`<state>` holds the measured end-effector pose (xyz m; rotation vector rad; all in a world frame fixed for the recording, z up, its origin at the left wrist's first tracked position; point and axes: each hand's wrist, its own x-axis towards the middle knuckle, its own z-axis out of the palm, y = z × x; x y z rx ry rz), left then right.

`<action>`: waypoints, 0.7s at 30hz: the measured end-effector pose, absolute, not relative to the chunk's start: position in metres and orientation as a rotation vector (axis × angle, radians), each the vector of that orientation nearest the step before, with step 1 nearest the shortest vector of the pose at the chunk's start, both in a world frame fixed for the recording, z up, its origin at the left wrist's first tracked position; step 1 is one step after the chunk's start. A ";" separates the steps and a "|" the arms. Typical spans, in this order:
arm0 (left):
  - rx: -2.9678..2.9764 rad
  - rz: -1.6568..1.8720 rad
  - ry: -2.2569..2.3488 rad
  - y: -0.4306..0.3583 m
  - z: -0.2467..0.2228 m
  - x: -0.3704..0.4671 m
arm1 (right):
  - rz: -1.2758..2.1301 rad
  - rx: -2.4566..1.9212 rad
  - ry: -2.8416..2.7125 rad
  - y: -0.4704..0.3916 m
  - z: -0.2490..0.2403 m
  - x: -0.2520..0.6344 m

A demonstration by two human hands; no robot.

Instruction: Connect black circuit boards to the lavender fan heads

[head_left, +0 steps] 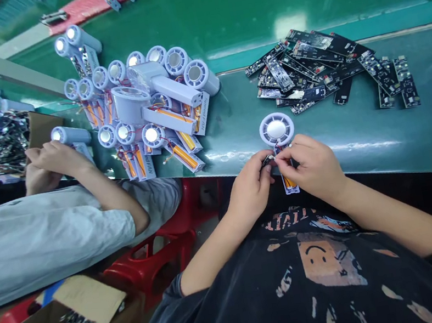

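Observation:
My left hand [249,188] is closed on a small black circuit board [267,160], mostly covered by the fingers. The fingertips of my right hand [316,165] pinch a small white wire connector [274,157] against the board's edge; whether it is seated I cannot tell. Between and behind both hands lies a pale lilac handheld fan [276,127], round head away from me, at the table's front edge. Its opened handle [291,186] points towards me and shows an orange battery. Thin wires run from the fan head towards my fingers.
A pile of black circuit boards [307,64] lies beyond the fan, to the right. Many similar fans [130,101] are heaped on the green table [236,135] to the left. A co-worker's hands [55,162] are farther left. Below stand red stools [155,267] and an open carton [94,300].

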<state>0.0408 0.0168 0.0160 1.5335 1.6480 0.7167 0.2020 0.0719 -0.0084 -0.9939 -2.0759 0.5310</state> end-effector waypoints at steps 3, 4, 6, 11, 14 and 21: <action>1.693 0.696 1.694 0.014 0.016 0.041 | 0.527 -1.015 -2.074 0.071 -0.008 0.201; 1.736 0.701 1.697 0.013 0.016 0.041 | 0.534 -1.013 -2.070 0.071 -0.009 0.201; 1.782 0.723 1.684 0.011 0.014 0.042 | 0.563 -1.003 -2.068 0.071 -0.010 0.202; 1.791 0.770 1.655 0.008 0.009 0.044 | 0.687 -0.980 -2.057 0.071 -0.015 0.205; 1.798 0.768 1.672 0.010 0.009 0.045 | 0.728 -0.991 -2.021 0.072 -0.016 0.203; 1.548 0.834 1.578 0.019 0.007 0.039 | 0.693 -0.828 -1.863 0.077 -0.014 0.213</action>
